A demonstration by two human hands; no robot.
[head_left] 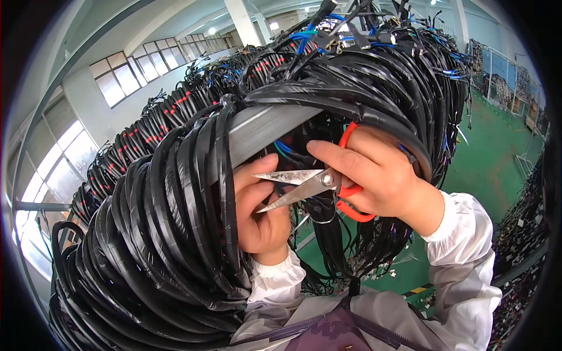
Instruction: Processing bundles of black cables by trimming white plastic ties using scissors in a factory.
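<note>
My right hand [386, 178] grips a pair of scissors [307, 188] by the red handles, its index finger stretched toward the left. The worn metal blades are parted and point left, their tips close to the fingers of my left hand [260, 225]. That hand is closed, with the fingers curled; something dark shows by the fingers, but what they hold is mostly hidden. Thick black taped cable harnesses [158, 205] hang in loops to the left of it. More harness loops [380, 96] arch over my right hand, all draped on a grey metal beam [254, 130].
Connectors and blue wires [336, 38] stick out on top of the pile. A long row of red-marked harnesses [152, 137] runs behind at left. Loose cable ends hang below over the green floor [497, 158]. Further cable bundles [527, 228] line the right side.
</note>
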